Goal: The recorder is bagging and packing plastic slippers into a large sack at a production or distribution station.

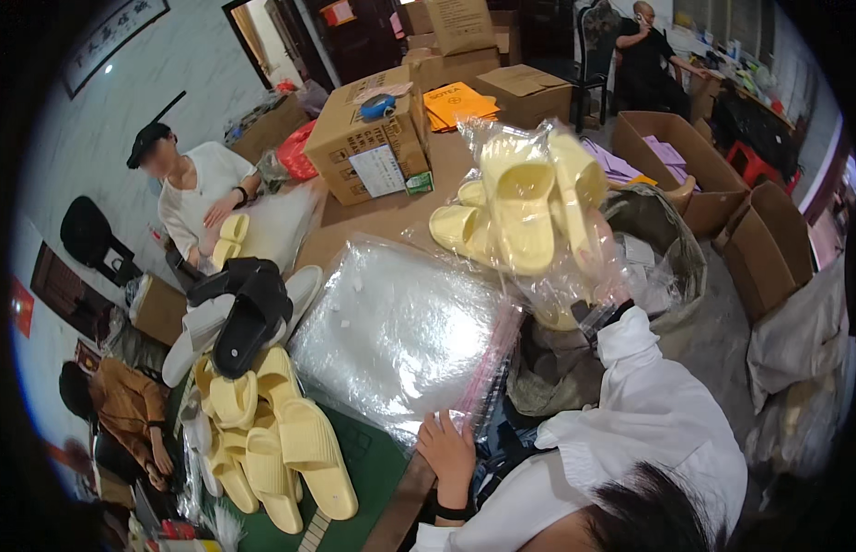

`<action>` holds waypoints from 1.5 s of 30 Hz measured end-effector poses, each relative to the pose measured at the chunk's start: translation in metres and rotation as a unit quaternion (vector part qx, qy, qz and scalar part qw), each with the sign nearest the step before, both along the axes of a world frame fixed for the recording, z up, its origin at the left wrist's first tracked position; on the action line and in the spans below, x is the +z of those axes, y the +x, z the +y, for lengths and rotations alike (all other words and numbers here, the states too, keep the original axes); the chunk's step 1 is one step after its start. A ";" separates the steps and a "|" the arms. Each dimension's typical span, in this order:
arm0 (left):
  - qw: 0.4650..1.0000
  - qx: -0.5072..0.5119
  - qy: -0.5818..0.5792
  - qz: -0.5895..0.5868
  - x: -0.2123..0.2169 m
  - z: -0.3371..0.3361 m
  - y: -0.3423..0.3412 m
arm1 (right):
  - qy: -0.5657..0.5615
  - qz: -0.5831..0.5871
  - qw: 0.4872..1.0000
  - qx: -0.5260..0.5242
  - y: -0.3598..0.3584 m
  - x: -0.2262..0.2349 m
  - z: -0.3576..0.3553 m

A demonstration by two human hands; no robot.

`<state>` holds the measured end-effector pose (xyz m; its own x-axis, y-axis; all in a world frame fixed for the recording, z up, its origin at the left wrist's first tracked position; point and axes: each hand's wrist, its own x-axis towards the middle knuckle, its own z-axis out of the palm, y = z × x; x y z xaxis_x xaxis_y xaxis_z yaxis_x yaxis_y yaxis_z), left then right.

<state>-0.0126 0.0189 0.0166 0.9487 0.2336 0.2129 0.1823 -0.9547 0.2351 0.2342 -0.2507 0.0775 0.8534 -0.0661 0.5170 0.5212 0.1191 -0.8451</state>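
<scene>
My right hand [595, 247] is raised at the far right of the table, closed on a pair of yellow slippers [524, 216] in a clear plastic bag; the film partly hides its fingers. More yellow slippers [454, 226] lie right behind the bagged pair. My left hand [446, 454] rests on the near edge of a stack of clear plastic bags [400, 322], fingers stretched out and slightly apart. Left of that stack is a pile of yellow slippers [290, 460], with black slippers [248, 322] and white slippers [196, 340] behind it.
A taped cardboard box [368, 138] stands at the back of the table, beside orange packets [458, 104]. An open sack [672, 248] and open cartons [686, 166] are on the right. A person in white [198, 189] handles yellow slippers across the table; another person [129, 405] sits at the left.
</scene>
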 end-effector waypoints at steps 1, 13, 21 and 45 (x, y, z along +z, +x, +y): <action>1.000 -0.002 0.002 0.002 -0.001 0.000 0.000 | 0.006 0.007 1.000 0.012 0.005 0.010 0.005; 1.000 0.007 -0.002 -0.009 -0.006 -0.005 0.003 | 0.158 0.364 0.891 0.221 0.157 0.013 0.021; 1.000 0.026 0.009 0.003 -0.011 0.000 -0.003 | -0.014 0.266 0.954 0.139 0.170 -0.038 0.043; 0.893 0.068 -0.445 0.008 0.049 0.044 0.014 | -0.064 0.553 0.816 0.157 0.161 -0.027 0.018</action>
<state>0.0016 0.0627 0.0656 0.8996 0.4176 -0.1277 0.2924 -0.3589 0.8864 0.3951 -0.2326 0.0502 0.7671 0.2407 -0.5946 -0.6074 -0.0257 -0.7940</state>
